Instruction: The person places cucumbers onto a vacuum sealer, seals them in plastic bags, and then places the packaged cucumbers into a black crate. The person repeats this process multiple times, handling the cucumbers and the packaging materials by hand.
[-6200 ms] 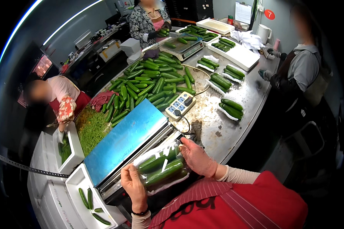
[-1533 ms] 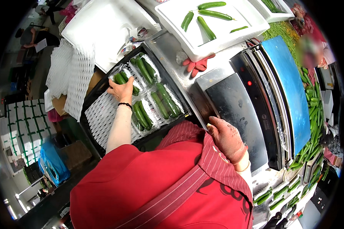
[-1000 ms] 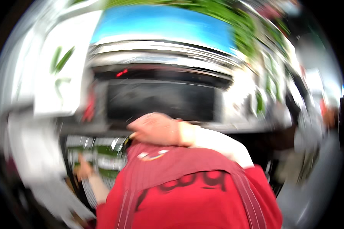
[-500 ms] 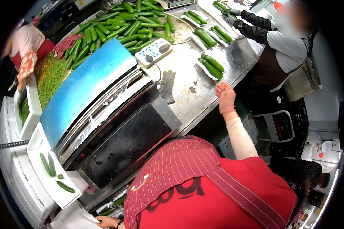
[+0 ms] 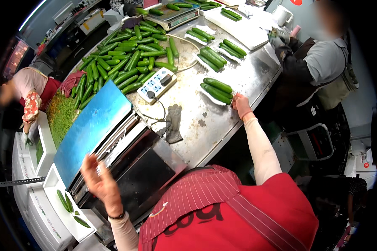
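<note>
The right hand (image 5: 240,104) is reaching far out across the steel table (image 5: 255,73), fingers closing narrowly on the near edge of a white foam tray (image 5: 213,94) carrying two cucumbers (image 5: 217,88). The left hand (image 5: 97,180) is hovering empty, fingers spread wide, over the sealing machine (image 5: 130,167) with its blue lid (image 5: 92,129). The tray is probably feeling light and flimsy, and the firm, smooth cucumbers are likely rolling easily, so gripping under the rim looks safest. A control box (image 5: 157,85) is sitting between tray and machine; loose cucumbers are piling up beyond.
</note>
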`<state>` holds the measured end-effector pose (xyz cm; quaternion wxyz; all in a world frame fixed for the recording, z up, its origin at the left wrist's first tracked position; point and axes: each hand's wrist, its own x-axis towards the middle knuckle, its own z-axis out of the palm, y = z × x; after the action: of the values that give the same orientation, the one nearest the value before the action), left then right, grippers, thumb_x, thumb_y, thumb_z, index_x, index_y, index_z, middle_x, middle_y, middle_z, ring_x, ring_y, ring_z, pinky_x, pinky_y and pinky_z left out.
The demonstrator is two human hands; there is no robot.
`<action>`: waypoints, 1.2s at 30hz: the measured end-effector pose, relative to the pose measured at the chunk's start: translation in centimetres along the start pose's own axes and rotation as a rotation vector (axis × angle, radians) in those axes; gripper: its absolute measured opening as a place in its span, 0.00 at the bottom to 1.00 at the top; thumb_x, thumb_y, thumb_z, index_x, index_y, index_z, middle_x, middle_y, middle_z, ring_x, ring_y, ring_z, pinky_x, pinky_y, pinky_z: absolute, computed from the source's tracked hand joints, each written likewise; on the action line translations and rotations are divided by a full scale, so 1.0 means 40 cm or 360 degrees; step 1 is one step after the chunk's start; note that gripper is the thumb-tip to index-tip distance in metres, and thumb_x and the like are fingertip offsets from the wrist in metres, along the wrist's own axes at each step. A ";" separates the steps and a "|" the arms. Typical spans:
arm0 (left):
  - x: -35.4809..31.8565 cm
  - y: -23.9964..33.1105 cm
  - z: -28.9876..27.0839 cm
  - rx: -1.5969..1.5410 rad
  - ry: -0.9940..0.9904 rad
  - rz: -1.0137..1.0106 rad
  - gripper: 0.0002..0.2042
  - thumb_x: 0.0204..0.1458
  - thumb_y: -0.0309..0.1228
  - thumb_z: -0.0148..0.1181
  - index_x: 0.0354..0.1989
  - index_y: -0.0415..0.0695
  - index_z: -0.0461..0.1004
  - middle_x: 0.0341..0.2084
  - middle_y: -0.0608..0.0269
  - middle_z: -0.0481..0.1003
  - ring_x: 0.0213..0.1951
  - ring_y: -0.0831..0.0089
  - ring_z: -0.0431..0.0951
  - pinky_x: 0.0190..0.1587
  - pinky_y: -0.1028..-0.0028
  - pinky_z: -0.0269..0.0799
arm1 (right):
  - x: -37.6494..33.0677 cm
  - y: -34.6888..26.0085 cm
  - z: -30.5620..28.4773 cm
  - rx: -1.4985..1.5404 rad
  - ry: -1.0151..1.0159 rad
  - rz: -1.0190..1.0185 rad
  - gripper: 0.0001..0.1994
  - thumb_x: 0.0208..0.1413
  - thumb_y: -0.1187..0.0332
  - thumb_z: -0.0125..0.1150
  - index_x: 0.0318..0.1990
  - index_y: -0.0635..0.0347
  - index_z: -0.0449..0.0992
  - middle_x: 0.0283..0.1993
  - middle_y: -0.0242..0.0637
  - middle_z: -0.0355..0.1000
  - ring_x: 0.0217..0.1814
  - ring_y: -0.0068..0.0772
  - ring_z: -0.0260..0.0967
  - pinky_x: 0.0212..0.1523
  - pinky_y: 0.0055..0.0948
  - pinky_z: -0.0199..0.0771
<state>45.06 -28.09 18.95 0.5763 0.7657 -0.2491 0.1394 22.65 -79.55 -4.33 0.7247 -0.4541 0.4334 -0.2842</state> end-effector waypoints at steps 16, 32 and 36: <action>0.153 -0.194 0.919 0.0165 -0.1855 -0.0490 0.25 0.57 0.33 0.56 0.58 0.26 0.65 0.39 0.53 0.77 0.36 0.73 0.75 0.38 0.75 0.72 | -0.073 -0.054 0.020 -0.0187 0.0021 0.0076 0.15 0.62 0.69 0.51 0.53 0.63 0.73 0.33 0.24 0.71 0.27 0.16 0.65 0.26 0.17 0.62; 0.162 -0.229 1.074 0.0300 -0.2020 -0.0318 0.18 0.52 0.23 0.48 0.52 0.40 0.71 0.36 0.50 0.78 0.36 0.59 0.80 0.36 0.65 0.78 | -0.122 0.024 0.082 -0.1500 0.0200 -0.1200 0.17 0.56 0.77 0.50 0.54 0.72 0.71 0.27 0.29 0.69 0.25 0.18 0.62 0.28 0.23 0.68; 0.241 -0.111 0.900 0.0035 -0.1989 -0.0596 0.16 0.52 0.20 0.47 0.51 0.36 0.67 0.28 0.65 0.69 0.21 0.76 0.72 0.20 0.75 0.76 | -0.181 -0.067 0.167 -0.1298 0.0026 -0.1236 0.20 0.55 0.76 0.48 0.56 0.72 0.71 0.26 0.27 0.67 0.24 0.17 0.60 0.27 0.21 0.66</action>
<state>52.89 -63.54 9.47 0.3296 0.7388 -0.3984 -0.4322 25.17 -72.11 2.19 0.3293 -0.8215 0.3147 -0.3431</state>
